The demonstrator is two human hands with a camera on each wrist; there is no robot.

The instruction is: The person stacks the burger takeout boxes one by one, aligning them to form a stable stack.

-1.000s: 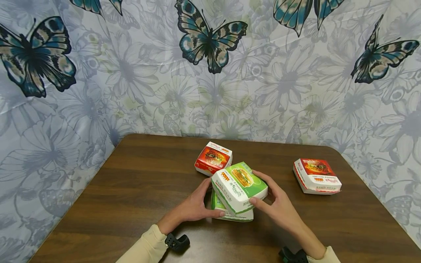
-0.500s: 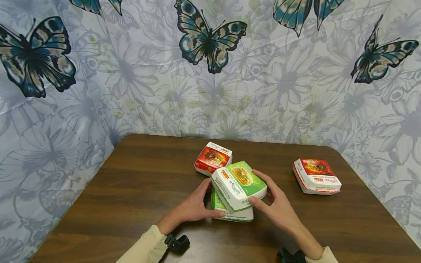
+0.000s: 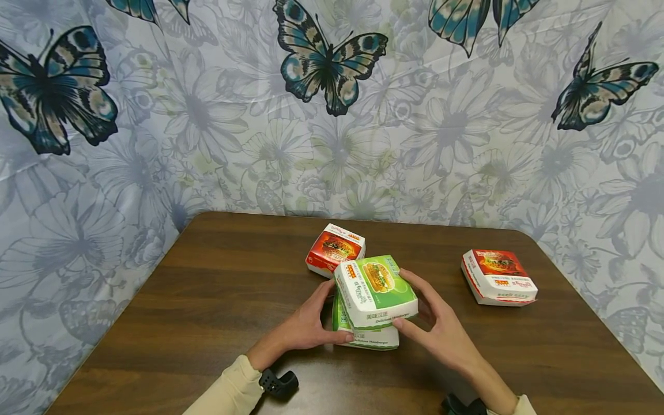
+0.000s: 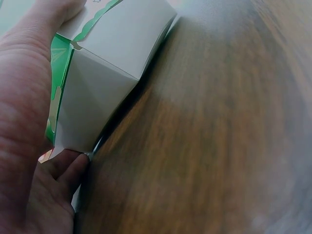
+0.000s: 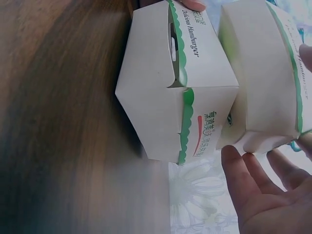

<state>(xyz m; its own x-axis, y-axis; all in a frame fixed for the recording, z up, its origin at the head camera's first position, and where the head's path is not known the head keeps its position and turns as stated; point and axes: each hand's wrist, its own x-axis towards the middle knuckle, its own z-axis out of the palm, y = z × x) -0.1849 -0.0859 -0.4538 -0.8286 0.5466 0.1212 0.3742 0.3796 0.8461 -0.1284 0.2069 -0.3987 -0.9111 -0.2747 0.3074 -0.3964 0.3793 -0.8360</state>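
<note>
A green-and-white hamburger box (image 3: 378, 285) sits over a second, lower green-and-white hamburger box (image 3: 374, 339) on the table, slightly turned against it. My right hand (image 3: 443, 328) grips the upper box by its right side, thumb at the front and fingers toward the back. In the right wrist view, the fingertips (image 5: 231, 155) touch the upper box's side. My left hand (image 3: 308, 323) holds the lower box from the left, its thumb along the front. From the left wrist, the lower box's white side (image 4: 97, 92) shows between thumb and fingers. The upper box covers most of the lower one's top.
Just behind the stack stands a red-and-white burger box (image 3: 337, 249), partly overlapped by it in the head view. Another red-and-white box (image 3: 500, 278) lies apart at the right. The brown wooden table (image 3: 207, 288) ends at a butterfly-print cloth (image 3: 218, 115).
The upper box has turned slightly clockwise in my right hand, so its front now runs closer to parallel with the lower box. My left hand has stayed in place.
</note>
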